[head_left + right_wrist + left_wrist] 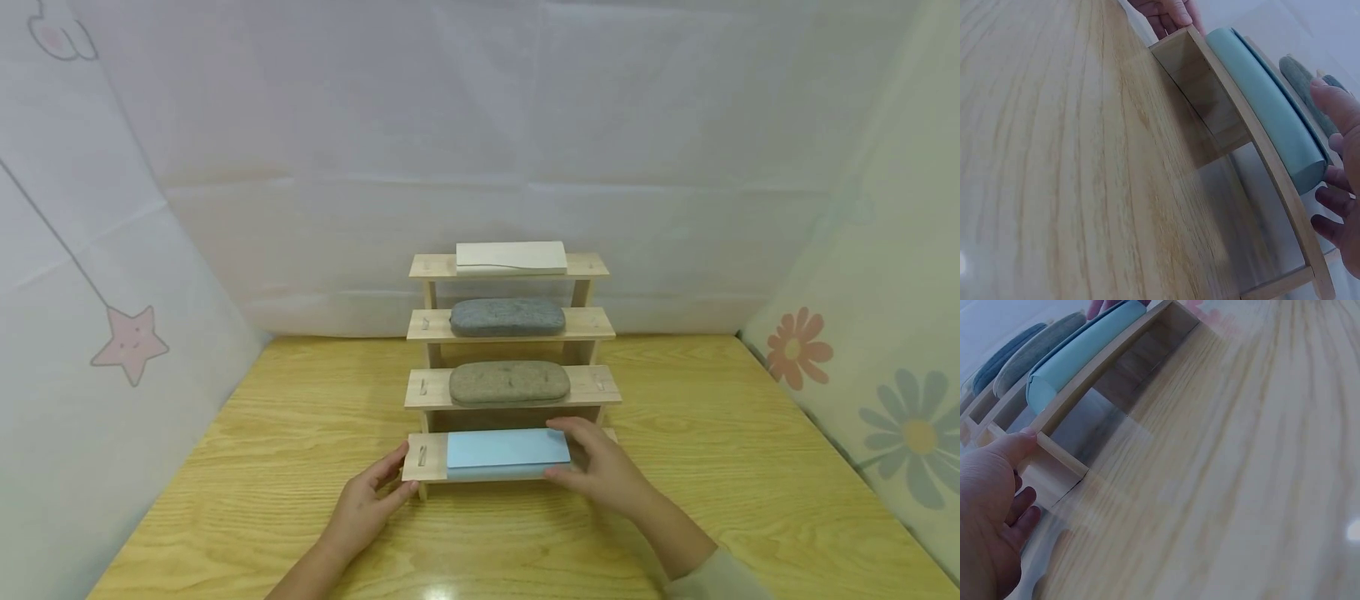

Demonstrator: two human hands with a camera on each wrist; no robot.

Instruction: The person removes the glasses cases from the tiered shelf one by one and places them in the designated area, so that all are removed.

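A light blue glasses case (508,450) with a flap lid lies on the lowest shelf of a stepped wooden display stand (425,472). My left hand (366,504) holds the left end of that shelf, its thumb at the front corner and fingers round the side. My right hand (606,472) is around the right end of the blue case, thumb and fingers spread apart. In the right wrist view the fingertips (1335,203) are close by the case's end; whether they touch it I cannot tell.
On the steps above lie a brown-beige fabric case (510,383), a grey fabric case (507,317) and, on top, a white flap case (512,257). The stand is on a wood-grain table (300,450). Pale printed cloth (495,150) hangs behind and at both sides.
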